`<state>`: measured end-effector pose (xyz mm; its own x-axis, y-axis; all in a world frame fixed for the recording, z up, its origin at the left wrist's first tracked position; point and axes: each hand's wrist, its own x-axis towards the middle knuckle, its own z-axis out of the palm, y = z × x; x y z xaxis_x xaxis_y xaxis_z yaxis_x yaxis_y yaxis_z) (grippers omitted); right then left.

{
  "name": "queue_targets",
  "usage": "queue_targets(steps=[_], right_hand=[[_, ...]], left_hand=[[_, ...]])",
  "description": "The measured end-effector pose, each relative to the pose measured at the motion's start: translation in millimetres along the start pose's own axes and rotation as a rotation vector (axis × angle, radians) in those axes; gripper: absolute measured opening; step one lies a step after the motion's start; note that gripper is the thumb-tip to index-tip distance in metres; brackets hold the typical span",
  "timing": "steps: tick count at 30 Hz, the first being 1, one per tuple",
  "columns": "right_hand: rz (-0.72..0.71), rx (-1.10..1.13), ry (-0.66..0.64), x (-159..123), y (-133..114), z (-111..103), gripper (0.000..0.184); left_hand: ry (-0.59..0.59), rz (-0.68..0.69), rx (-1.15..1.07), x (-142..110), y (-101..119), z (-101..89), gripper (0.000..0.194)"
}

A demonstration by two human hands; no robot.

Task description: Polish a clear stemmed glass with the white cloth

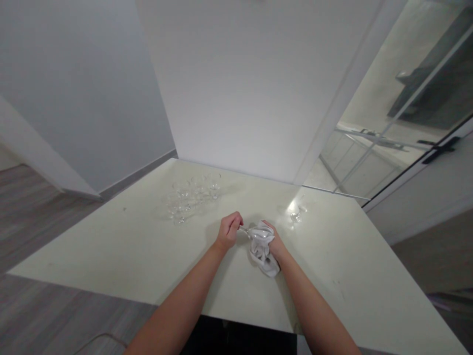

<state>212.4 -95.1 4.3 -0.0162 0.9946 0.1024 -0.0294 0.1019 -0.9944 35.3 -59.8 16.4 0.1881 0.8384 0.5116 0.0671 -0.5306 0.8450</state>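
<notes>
- Glass, clear and stemmed, lies sideways between the two hands above the middle of the pale bench [129, 246]: a wine glass [254, 232] with its stem pointing to the left hand and its bowl to the right.
- Left hand [229, 230] has its grip closed around the stem and foot of the wine glass, fingers curled over, knuckles up.
- Right hand [275, 244] has its grip closed on a white cloth [263, 254], which is bunched around the bowl of the glass; the loose end of the cloth hangs down toward the near edge of the bench.
- Both forearms come in from the near edge and meet around the glass.
- A cluster of clear glasses [192, 197] stands toward the far left corner of the bench, packed close together, well apart from the hands.
- A single glass [296, 214] sits alone near the far edge, just right of the hands, close to the wall corner.
- Whether the held glass touches the bench cannot be told.
</notes>
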Motion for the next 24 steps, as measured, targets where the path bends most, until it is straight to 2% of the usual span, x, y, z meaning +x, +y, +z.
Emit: queue_targets(steps=[6,12,18,21,24], right_hand=[[-0.016,-0.017,0.015,1,0,2,0.022],[-0.023,0.012,-0.128,-3,-3,-3,0.014],[-0.013,0.045,-0.188,-2,-6,-7,0.023],[0.026,0.03,-0.166,-3,5,-12,0.033],[0.083,-0.002,-0.091,-6,19,-16,0.028]], left_hand=[[0.009,-0.008,0.026,1,1,0.9,0.044],[0.004,-0.055,-0.019,4,0,1.2,0.045],[-0.002,-0.095,-0.075,6,-1,1.3,0.044],[-0.005,-0.124,-0.092,6,0,1.5,0.044],[-0.009,-0.144,-0.098,6,0,2.1,0.044]])
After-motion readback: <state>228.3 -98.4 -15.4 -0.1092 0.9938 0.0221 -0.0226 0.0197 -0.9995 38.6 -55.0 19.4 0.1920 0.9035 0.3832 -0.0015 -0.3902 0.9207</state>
